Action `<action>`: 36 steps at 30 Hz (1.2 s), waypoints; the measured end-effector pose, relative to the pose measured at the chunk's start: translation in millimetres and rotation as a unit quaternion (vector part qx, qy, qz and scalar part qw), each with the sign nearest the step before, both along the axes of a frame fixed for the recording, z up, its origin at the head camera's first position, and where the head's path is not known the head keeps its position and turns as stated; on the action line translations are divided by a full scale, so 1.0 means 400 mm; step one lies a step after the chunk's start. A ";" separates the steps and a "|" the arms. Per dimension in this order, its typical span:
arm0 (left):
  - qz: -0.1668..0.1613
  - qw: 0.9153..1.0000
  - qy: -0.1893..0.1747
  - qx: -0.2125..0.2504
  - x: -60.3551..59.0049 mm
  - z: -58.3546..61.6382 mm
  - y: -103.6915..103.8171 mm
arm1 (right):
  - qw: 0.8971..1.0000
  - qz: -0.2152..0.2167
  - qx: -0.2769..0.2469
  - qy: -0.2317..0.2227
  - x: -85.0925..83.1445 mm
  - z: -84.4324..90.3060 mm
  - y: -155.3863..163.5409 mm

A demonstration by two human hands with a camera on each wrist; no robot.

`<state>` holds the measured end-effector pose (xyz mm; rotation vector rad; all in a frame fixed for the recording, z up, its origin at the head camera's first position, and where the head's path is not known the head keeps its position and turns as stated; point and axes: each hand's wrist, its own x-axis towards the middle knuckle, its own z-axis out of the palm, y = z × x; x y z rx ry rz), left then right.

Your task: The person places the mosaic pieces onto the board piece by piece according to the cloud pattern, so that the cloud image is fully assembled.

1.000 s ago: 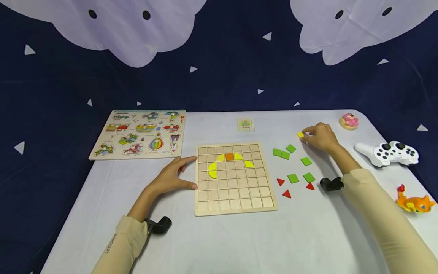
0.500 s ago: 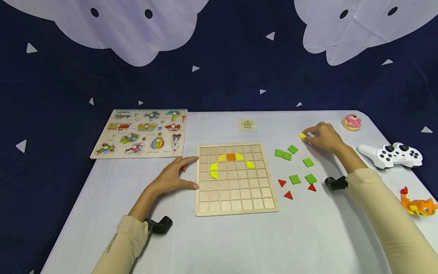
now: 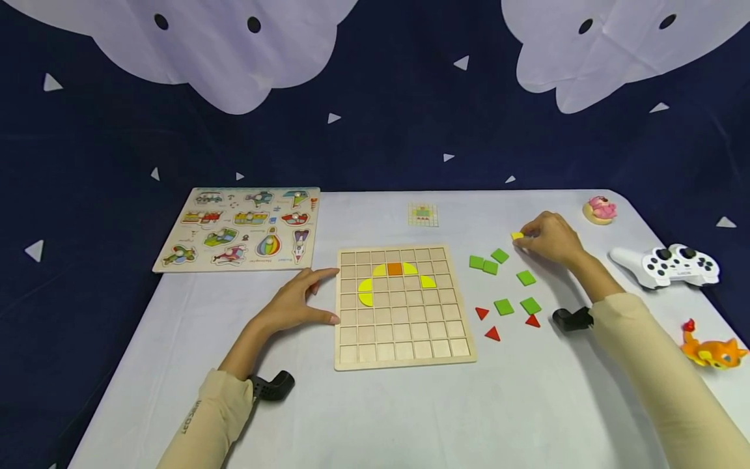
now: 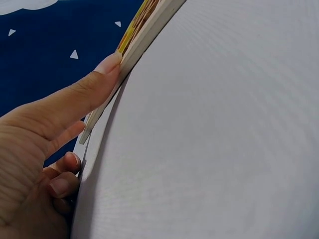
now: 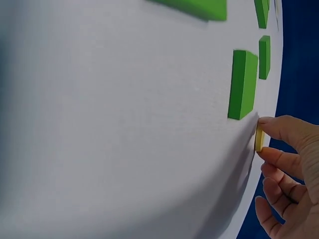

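Wooden grid board (image 3: 403, 333) is the landmark. Left hand (image 3: 290, 305): fingers extended, thumb spread, tips touching the grid board's left edge, nothing grasped. Right hand (image 3: 549, 238): thumb and index finger pinch a yellow piece (image 3: 517, 236), well right of the grid board, near the level of its far edge. On the grid board: orange square (image 3: 395, 269), five yellow quarter-rounds (image 3: 428, 282). Right of it: six green squares (image 3: 503, 307), three red triangles (image 3: 493, 334), farther right a white controller (image 3: 668, 264). Beyond it: pattern card (image 3: 423, 214). Left, toward its far side: vehicle puzzle (image 3: 243, 228).
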<state>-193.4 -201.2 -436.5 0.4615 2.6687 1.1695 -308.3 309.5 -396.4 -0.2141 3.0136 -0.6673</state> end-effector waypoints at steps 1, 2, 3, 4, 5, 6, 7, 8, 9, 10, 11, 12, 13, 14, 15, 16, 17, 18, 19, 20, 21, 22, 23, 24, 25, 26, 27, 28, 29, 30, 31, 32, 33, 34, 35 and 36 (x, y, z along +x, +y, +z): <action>0.000 1.000 0.000 0.000 0.000 0.000 0.000 | 1.000 0.000 0.001 -0.001 0.002 -0.001 -0.001; 0.000 1.000 0.000 0.000 0.001 0.000 0.000 | 1.000 0.000 0.001 -0.001 0.003 -0.003 -0.002; 0.000 1.000 0.000 0.000 0.001 -0.001 0.000 | 1.000 0.001 0.001 0.001 0.005 -0.004 -0.003; 0.000 1.000 0.000 -0.001 0.001 -0.001 0.000 | 1.000 0.001 0.001 0.005 0.007 -0.005 -0.005; -0.001 1.000 0.000 -0.001 0.001 -0.001 0.000 | 1.000 0.002 0.000 0.009 0.009 -0.007 -0.005; 0.000 1.000 0.000 -0.002 0.002 -0.001 0.000 | 1.000 0.003 0.000 0.014 0.011 -0.008 -0.006; 0.000 1.000 0.001 -0.002 0.002 -0.002 0.000 | 1.000 0.003 -0.001 0.021 0.014 -0.009 -0.007; 0.000 1.000 0.001 -0.002 0.002 -0.002 -0.001 | 1.000 0.004 -0.003 0.027 0.017 -0.010 -0.008; 0.000 1.000 0.001 -0.003 0.003 -0.002 -0.001 | 0.999 0.006 -0.005 0.035 0.020 -0.011 -0.010; 0.000 1.000 0.002 -0.004 0.003 -0.002 -0.001 | 0.999 0.009 -0.008 0.042 0.024 -0.012 -0.012; 0.000 1.000 0.001 -0.004 0.003 -0.002 -0.002 | 0.999 0.012 -0.012 0.047 0.028 -0.012 -0.016; 0.000 1.000 0.001 -0.003 0.003 -0.002 -0.002 | 0.998 0.015 -0.016 0.052 0.033 -0.011 -0.021; 0.000 1.000 0.001 -0.003 0.003 -0.002 -0.002 | 0.998 0.018 -0.020 0.055 0.038 -0.010 -0.026; 0.000 1.000 0.001 -0.003 0.003 -0.003 -0.003 | 0.998 0.023 -0.024 0.057 0.043 -0.008 -0.033; -0.001 1.000 0.002 -0.002 0.003 -0.003 -0.003 | 0.998 0.027 -0.028 0.057 0.049 -0.007 -0.041; -0.001 1.000 0.001 -0.002 0.003 -0.003 -0.003 | 0.998 0.029 -0.032 0.056 0.055 -0.005 -0.050; -0.001 1.000 0.001 -0.001 0.003 -0.003 -0.003 | 0.997 0.032 -0.036 0.052 0.062 -0.002 -0.060; -0.001 1.000 0.001 -0.001 0.003 -0.004 -0.003 | 0.997 0.035 -0.040 0.048 0.068 -0.001 -0.070; 0.000 1.000 0.001 -0.001 0.003 -0.004 -0.004 | 0.997 0.038 -0.044 0.047 0.075 -0.001 -0.081; 0.000 1.000 0.001 -0.001 0.003 -0.004 -0.004 | 0.997 0.043 -0.048 0.047 0.082 -0.002 -0.091; 0.000 1.000 0.001 -0.001 0.003 -0.004 -0.003 | 0.996 0.047 -0.053 0.048 0.089 -0.002 -0.101; 0.000 1.000 0.000 -0.001 0.003 -0.003 -0.002 | 0.996 0.051 -0.057 0.048 0.097 -0.003 -0.111; 0.000 1.000 0.000 -0.001 0.002 -0.003 -0.002 | 0.995 0.056 -0.060 0.051 0.104 -0.005 -0.120; 0.000 1.000 0.001 -0.001 0.002 -0.003 -0.002 | 0.995 0.061 -0.062 0.055 0.111 -0.007 -0.129; 0.000 1.000 0.001 -0.002 0.002 -0.003 -0.001 | 0.994 0.067 -0.063 0.059 0.117 -0.009 -0.137; -0.001 1.000 0.001 -0.001 0.001 -0.002 -0.001 | 0.993 0.073 -0.065 0.060 0.123 -0.010 -0.145; -0.001 1.000 0.001 -0.001 0.001 -0.002 -0.001 | 0.993 0.077 -0.064 0.061 0.128 -0.011 -0.152; -0.002 1.000 0.001 0.000 0.001 -0.002 -0.001 | 0.993 0.081 -0.063 0.062 0.133 -0.011 -0.160; -0.002 1.000 0.002 0.001 0.001 -0.001 -0.001 | 0.993 0.084 -0.062 0.063 0.138 -0.012 -0.168; -0.003 1.000 0.002 0.002 0.001 -0.001 0.000 | 0.992 0.087 -0.061 0.063 0.143 -0.012 -0.176; -0.003 1.000 0.002 0.003 0.001 0.000 0.000 | 0.992 0.089 -0.060 0.062 0.148 -0.012 -0.184; -0.004 1.000 0.002 0.003 0.001 0.000 0.000 | 0.992 0.090 -0.058 0.062 0.153 -0.012 -0.193; -0.004 1.000 0.002 0.004 0.001 0.001 0.000 | 0.992 0.090 -0.057 0.060 0.158 -0.011 -0.202; -0.004 1.000 0.002 0.005 0.001 0.002 0.000 | 0.992 0.092 -0.058 0.057 0.165 -0.009 -0.211; -0.004 1.000 0.002 0.005 0.001 0.002 0.001 | 0.993 0.093 -0.060 0.053 0.171 -0.007 -0.220; -0.004 1.000 0.002 0.006 0.001 0.003 0.001 | 0.993 0.094 -0.061 0.049 0.177 -0.006 -0.228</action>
